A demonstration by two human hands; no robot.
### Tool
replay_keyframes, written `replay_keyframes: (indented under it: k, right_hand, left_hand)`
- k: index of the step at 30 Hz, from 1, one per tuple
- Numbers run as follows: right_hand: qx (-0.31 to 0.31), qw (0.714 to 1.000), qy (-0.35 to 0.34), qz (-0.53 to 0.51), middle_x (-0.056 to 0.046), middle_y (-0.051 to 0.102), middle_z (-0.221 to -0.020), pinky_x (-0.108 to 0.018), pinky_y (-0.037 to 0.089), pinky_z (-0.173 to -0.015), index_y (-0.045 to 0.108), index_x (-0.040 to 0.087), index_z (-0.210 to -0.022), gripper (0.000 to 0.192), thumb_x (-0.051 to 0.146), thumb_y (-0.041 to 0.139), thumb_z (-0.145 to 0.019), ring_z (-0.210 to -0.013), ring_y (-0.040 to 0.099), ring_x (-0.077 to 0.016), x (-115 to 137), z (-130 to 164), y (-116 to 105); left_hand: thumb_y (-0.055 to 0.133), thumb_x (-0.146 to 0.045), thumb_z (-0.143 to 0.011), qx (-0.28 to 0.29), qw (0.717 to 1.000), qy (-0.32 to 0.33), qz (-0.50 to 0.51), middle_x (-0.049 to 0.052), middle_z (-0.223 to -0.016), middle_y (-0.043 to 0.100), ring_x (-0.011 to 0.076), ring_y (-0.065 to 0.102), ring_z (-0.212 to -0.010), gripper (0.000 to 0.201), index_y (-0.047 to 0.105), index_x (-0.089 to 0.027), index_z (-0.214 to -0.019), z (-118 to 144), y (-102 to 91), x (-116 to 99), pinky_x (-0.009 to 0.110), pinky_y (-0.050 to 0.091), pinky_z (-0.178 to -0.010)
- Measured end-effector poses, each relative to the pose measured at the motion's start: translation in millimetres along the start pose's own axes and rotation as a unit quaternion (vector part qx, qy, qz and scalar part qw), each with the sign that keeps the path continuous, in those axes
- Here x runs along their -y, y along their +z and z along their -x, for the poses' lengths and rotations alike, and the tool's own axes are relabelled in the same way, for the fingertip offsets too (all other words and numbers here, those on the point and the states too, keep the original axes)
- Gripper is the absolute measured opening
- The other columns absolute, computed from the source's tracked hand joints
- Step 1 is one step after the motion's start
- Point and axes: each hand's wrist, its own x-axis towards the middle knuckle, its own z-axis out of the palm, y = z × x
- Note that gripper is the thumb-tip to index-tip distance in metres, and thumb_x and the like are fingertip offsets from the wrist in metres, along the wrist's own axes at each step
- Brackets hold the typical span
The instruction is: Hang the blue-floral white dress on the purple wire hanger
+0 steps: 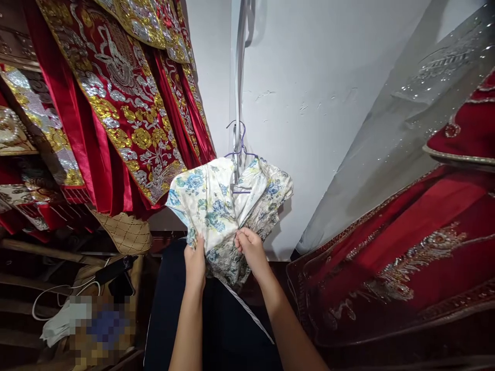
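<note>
A cream garment with blue flowers (216, 201) hangs on a purple wire hanger (240, 144) in front of a white wall. My left hand (195, 263) grips its lower left front. My right hand (250, 248) pinches the fabric at the lower middle, close beside the left hand. Both forearms reach up from the bottom of the view. The garment's lower part is bunched between my hands.
Red robes with gold and silver embroidery (116, 98) hang at the upper left. A red beaded gown (406, 257) and a sheer sequinned cloth (425, 103) lie at the right. Dark fabric (224, 330) hangs below my arms. Cables and clutter (77, 304) sit at the lower left.
</note>
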Motion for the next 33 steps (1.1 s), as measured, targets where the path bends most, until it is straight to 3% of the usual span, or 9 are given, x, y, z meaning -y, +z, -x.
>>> replay_keyframes:
  k: [4,6,8,10,16,21,25,29,33]
  right_hand:
    - [0.058,0.995,0.005,0.08,0.004,0.048,-0.056,-0.025,0.032,-0.052,0.045,0.021,-0.061,0.032,0.038,0.049,-0.088,-0.052,0.042,-0.0117,-0.9,10.0,-8.7]
    - [0.072,0.992,0.005,0.102,0.005,0.042,-0.053,-0.024,0.027,-0.049,0.042,0.021,-0.059,0.033,0.036,0.049,-0.087,-0.049,0.036,-0.0104,1.7,13.8,-8.2]
    - [0.077,0.992,0.002,0.098,0.005,0.04,-0.05,-0.024,0.026,-0.048,0.042,0.02,-0.057,0.034,0.034,0.049,-0.087,-0.047,0.035,-0.0097,5.3,17.7,-6.1]
    - [0.091,0.993,0.003,0.079,0.004,0.045,-0.049,-0.023,0.03,-0.048,0.047,0.019,-0.057,0.033,0.033,0.048,-0.087,-0.046,0.038,-0.0098,9.0,21.7,-5.3]
    - [0.047,0.997,0.06,-0.026,0.002,0.056,-0.048,-0.021,0.029,-0.038,0.063,0.017,-0.071,0.025,0.036,0.054,-0.084,-0.037,0.041,-0.0085,34.8,10.0,-23.2]
    - [-0.015,0.997,-0.03,-0.066,-0.001,0.063,-0.06,-0.018,0.034,-0.037,0.066,0.016,-0.072,0.025,0.039,0.07,-0.079,-0.044,0.047,-0.0063,110.5,-57.6,-44.6]
    - [-0.051,0.992,-0.078,-0.086,0.001,0.057,-0.051,-0.016,0.025,-0.034,0.067,0.013,-0.072,0.023,0.034,0.066,-0.08,-0.038,0.042,-0.004,151.3,-94.8,-43.0]
    - [-0.019,0.988,-0.145,-0.047,0.002,0.059,-0.051,-0.018,0.031,-0.039,0.065,0.015,-0.075,0.023,0.036,0.058,-0.084,-0.04,0.045,-0.0067,136.9,-78.1,-32.6]
    - [-0.012,0.985,-0.174,0.014,0.002,0.058,-0.049,-0.02,0.034,-0.044,0.064,0.017,-0.073,0.021,0.03,0.054,-0.085,-0.043,0.047,-0.0088,127.8,-57.9,-31.4]
  left_hand:
    - [0.073,-0.042,-0.079,-0.098,0.974,0.146,-0.139,0.013,-0.134,0.053,0.028,0.052,-0.124,0.065,0.047,-0.022,-0.135,8.6,-1.5,-8.1,0.043,0.041,-0.106]
    - [0.073,-0.037,-0.08,-0.004,0.962,0.185,-0.202,0.011,-0.133,0.054,0.0275,0.051,-0.124,0.058,0.051,-0.023,-0.131,16.2,3.3,-14.6,0.041,0.039,-0.107]
    - [0.064,-0.034,-0.087,0.156,0.95,0.169,-0.213,0.009,-0.118,0.062,0.0253,0.058,-0.113,0.033,0.059,-0.023,-0.118,24.4,12.0,-21.0,0.037,0.044,-0.099]
    - [0.055,-0.031,-0.092,0.244,0.939,0.138,-0.201,0.006,-0.101,0.066,0.0233,0.063,-0.099,0.016,0.062,-0.022,-0.103,31.5,21.8,-26.0,0.033,0.047,-0.088]
    - [0.045,-0.03,-0.096,0.27,0.934,0.129,-0.193,0.003,-0.085,0.06,0.0192,0.058,-0.08,0.014,0.055,-0.022,-0.09,43.9,41.1,-27.3,0.03,0.044,-0.078]
    - [0.041,-0.033,-0.098,0.284,0.924,0.128,-0.224,0.004,-0.083,0.056,0.0203,0.057,-0.08,0.016,0.049,-0.022,-0.088,50.0,53.6,-5.2,0.03,0.042,-0.074]
    - [0.041,-0.033,-0.098,0.299,0.916,0.115,-0.241,0.003,-0.08,0.056,0.0198,0.056,-0.075,0.017,0.048,-0.021,-0.088,43.7,59.8,1.4,0.03,0.042,-0.072]
    - [0.043,-0.034,-0.098,0.324,0.91,0.154,-0.209,0.005,-0.087,0.061,0.02,0.059,-0.084,0.018,0.054,-0.02,-0.097,21.8,66.5,-39.4,0.031,0.045,-0.078]
    - [0.044,-0.03,-0.099,0.251,0.915,0.277,-0.153,0.007,-0.099,0.064,0.019,0.061,-0.09,0.034,0.047,-0.022,-0.133,-15.5,86.3,-111.1,0.032,0.046,-0.085]
